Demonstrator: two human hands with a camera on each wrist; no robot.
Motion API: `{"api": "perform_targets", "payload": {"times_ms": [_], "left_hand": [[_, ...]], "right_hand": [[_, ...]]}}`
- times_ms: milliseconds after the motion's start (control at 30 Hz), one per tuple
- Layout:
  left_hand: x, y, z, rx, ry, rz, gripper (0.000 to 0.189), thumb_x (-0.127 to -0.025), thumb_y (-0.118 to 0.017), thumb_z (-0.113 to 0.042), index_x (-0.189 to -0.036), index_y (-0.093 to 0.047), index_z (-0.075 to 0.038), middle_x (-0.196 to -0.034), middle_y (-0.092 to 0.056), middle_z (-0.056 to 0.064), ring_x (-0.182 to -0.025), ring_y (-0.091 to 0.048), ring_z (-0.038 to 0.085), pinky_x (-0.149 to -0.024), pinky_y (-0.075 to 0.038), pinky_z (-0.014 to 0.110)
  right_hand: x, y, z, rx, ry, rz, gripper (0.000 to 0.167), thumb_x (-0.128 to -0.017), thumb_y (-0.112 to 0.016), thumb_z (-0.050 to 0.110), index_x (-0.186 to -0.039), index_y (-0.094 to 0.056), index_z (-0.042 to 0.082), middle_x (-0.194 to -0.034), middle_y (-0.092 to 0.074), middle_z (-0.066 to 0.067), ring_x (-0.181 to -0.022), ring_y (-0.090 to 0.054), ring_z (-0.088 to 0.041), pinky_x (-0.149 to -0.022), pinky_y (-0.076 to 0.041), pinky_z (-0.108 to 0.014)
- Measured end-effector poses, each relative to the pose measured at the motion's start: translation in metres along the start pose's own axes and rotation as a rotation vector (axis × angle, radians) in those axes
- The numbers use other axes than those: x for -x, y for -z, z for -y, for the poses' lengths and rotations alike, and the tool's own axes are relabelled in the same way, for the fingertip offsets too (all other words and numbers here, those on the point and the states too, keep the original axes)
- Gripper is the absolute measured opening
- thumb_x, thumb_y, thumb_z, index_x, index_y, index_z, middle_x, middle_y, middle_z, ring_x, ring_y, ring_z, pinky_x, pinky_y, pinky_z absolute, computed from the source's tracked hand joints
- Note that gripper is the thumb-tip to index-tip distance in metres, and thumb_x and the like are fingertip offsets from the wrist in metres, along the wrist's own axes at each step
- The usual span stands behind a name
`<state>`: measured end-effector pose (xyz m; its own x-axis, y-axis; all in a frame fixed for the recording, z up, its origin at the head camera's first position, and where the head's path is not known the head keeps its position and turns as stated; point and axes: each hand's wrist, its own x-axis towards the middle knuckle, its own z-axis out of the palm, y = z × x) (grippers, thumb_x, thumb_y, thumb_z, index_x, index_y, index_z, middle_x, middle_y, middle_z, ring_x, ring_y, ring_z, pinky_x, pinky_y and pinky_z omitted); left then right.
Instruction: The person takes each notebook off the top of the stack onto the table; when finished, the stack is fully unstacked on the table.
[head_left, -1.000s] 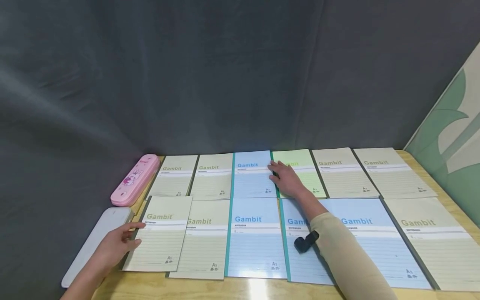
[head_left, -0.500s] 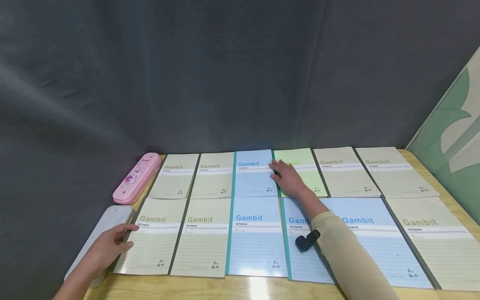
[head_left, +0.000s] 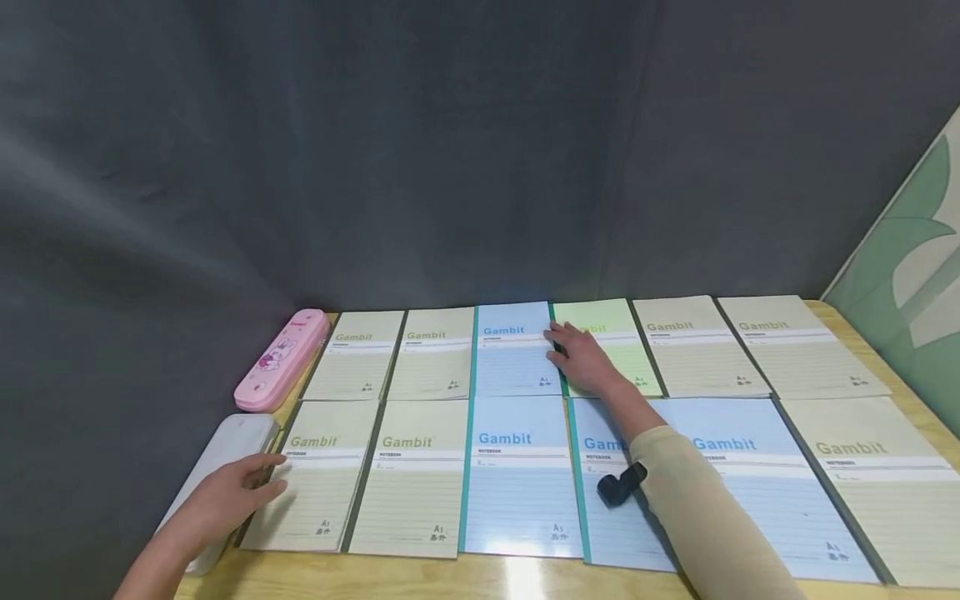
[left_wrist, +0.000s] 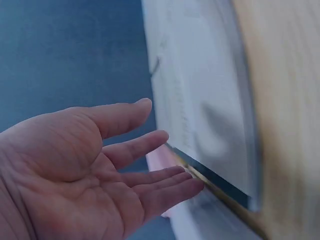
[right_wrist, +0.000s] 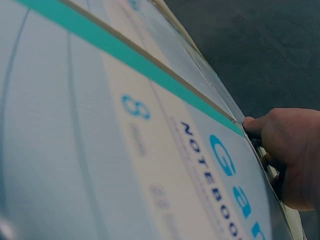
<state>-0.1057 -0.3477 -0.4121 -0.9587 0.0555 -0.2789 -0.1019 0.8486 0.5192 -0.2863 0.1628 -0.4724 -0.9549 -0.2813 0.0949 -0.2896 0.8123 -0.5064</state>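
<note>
My left hand [head_left: 228, 502] hovers with spread fingers over the left edge of a beige notebook [head_left: 322, 492], front row, far left. In the left wrist view its palm and relaxed fingers [left_wrist: 165, 192] show with nothing between them. My right hand [head_left: 581, 357] rests with extended fingers on a green notebook [head_left: 618, 367] in the back row, fingertips at the green spine beside a blue notebook [head_left: 513, 362]. In the right wrist view the right hand [right_wrist: 292, 155] lies past a blue cover [right_wrist: 150, 165] in the foreground, its fingers partly hidden.
More notebooks fill two rows, including beige ones [head_left: 431, 358] and blue ones [head_left: 521, 500]. A pink pencil case [head_left: 281, 362] and a white case [head_left: 225, 450] lie at the left. Dark cloth [head_left: 465, 150] stands behind the wooden table [head_left: 405, 579].
The far-left front notebook has slid left off its neighbour and now lies beside it. My left hand moved left with it, then came slightly away. The right hand stayed put.
</note>
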Motion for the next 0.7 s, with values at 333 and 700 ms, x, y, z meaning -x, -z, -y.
{"api": "perform_targets", "payload": {"times_ms": [333, 700], "left_hand": [[-0.013, -0.004, -0.056, -0.03, -0.255, -0.116, 0.034, -0.096, -0.072, -0.026, -0.124, -0.069, -0.007, -0.124, -0.068, 0.014, -0.113, -0.062, 0.04, -0.089, -0.052, 0.055], [-0.077, -0.029, -0.11, -0.049, -0.372, -0.039, 0.044, -0.094, -0.073, -0.025, -0.135, -0.064, -0.01, -0.14, -0.058, 0.017, -0.131, -0.051, 0.041, -0.106, -0.042, 0.058]], "right_hand": [[0.012, 0.023, -0.005, -0.09, -0.052, -0.001, 0.048, -0.106, -0.054, 0.025, -0.148, -0.05, 0.003, -0.161, -0.033, -0.017, -0.148, -0.026, -0.041, -0.12, -0.019, -0.056], [0.032, 0.046, 0.0, 0.008, 0.054, 0.011, 0.052, -0.106, -0.055, 0.026, -0.152, -0.044, 0.004, -0.159, -0.034, -0.024, -0.146, -0.03, -0.044, -0.117, -0.019, -0.065]]}}
